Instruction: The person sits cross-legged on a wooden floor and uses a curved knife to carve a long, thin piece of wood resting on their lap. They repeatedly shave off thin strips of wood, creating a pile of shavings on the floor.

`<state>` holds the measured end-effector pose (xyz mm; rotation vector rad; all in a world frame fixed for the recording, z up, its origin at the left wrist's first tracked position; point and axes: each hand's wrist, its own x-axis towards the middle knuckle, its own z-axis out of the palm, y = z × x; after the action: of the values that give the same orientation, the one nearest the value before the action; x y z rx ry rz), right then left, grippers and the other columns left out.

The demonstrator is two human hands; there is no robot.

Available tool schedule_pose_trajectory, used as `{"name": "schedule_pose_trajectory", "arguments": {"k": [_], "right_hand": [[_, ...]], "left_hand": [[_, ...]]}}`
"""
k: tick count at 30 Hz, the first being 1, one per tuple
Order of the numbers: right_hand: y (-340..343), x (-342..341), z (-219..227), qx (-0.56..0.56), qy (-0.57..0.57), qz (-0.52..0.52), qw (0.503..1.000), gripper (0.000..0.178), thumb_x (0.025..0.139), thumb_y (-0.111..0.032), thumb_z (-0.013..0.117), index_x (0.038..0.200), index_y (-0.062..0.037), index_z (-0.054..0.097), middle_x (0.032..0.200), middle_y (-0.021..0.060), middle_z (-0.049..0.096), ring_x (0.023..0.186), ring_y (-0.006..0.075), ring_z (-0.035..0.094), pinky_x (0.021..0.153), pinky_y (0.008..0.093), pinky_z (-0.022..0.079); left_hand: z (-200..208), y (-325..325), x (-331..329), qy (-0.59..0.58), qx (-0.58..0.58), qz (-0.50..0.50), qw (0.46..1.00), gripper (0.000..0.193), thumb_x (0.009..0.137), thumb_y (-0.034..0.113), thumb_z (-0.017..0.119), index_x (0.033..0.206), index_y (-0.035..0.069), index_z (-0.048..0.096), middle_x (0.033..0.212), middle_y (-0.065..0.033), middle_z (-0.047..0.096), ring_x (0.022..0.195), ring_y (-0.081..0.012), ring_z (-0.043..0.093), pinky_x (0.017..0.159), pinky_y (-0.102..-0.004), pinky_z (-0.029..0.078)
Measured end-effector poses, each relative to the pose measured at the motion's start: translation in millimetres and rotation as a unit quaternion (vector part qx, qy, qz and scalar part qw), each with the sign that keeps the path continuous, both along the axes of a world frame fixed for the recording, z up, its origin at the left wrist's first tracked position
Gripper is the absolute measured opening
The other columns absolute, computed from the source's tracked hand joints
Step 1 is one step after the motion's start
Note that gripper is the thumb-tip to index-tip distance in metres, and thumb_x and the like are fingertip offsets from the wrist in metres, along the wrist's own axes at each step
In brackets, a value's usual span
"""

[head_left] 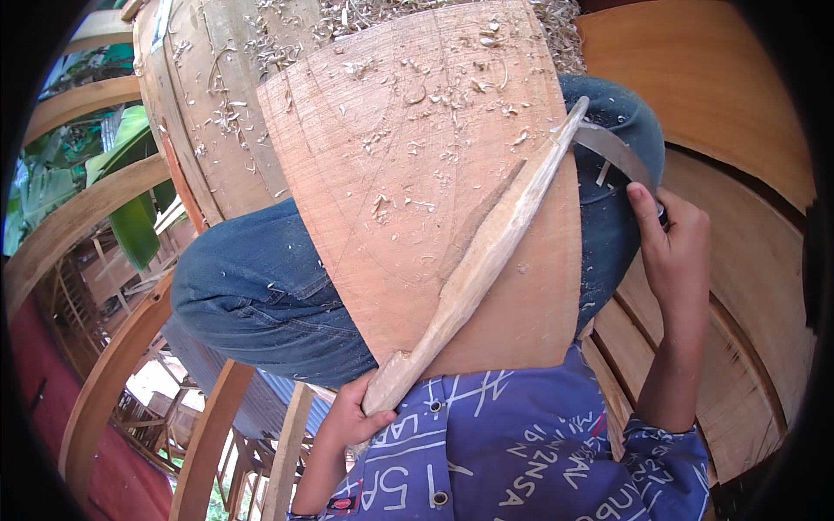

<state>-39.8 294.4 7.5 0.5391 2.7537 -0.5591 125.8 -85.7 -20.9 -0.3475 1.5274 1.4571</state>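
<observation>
My left hand (pixel 354 415) is closed around the thick lower end of a long, pale carved stick (pixel 486 247). The stick slants up to the right across a wide wooden board (pixel 408 182) resting on my lap, and its narrow tip passes the board's right edge. On the right, my right hand (pixel 673 234) grips a knife with a curved blade (pixel 615 154), thumb along its near end. The blade reaches toward the stick just below the tip; whether it touches cannot be told. Most of the handle is hidden in my fist.
Curled wood shavings (pixel 417 91) lie over the board and the planks beyond it. My bent legs in jeans (pixel 252 286) spread on both sides. Curved wooden ribs (pixel 113 382) stand at the left, with green leaves (pixel 135 191) outside. Wide planks (pixel 712 95) line the right.
</observation>
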Motion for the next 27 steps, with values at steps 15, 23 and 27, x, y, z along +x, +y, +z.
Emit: {"name": "schedule_pose_trajectory", "arguments": {"k": [15, 23, 27], "right_hand": [[-34, 7, 10, 0.003, -0.026, 0.176, 0.984, 0.057, 0.082, -0.049, 0.068, 0.058, 0.0011, 0.054, 0.049, 0.0181, 0.05, 0.045, 0.0313, 0.054, 0.045, 0.039, 0.04], [-36, -7, 0, 0.124, -0.019, 0.198, 0.972, 0.064, 0.074, -0.061, 0.067, 0.055, -0.0014, 0.055, 0.049, 0.0181, 0.051, 0.048, 0.0363, 0.055, 0.046, 0.0427, 0.043], [-34, -12, -2, 0.149, -0.004, 0.214, 0.965, 0.068, 0.075, -0.065, 0.064, 0.056, -0.0001, 0.057, 0.05, 0.0199, 0.052, 0.049, 0.038, 0.056, 0.046, 0.0437, 0.044]], "left_hand": [[8, 10, -14, 0.147, -0.173, -0.069, 0.971, 0.046, 0.069, 0.032, 0.083, 0.083, -0.002, 0.055, 0.062, -0.0164, 0.062, 0.058, -0.0293, 0.067, 0.05, -0.0326, 0.048], [5, 16, -12, 0.185, -0.183, -0.063, 0.964, 0.053, 0.07, 0.039, 0.083, 0.084, -0.001, 0.051, 0.065, -0.0184, 0.063, 0.065, -0.0338, 0.069, 0.053, -0.0352, 0.051], [6, 17, -16, 0.171, -0.168, -0.076, 0.968, 0.052, 0.071, 0.039, 0.082, 0.084, -0.001, 0.051, 0.066, -0.0194, 0.064, 0.066, -0.0355, 0.069, 0.054, -0.0364, 0.051]]}}
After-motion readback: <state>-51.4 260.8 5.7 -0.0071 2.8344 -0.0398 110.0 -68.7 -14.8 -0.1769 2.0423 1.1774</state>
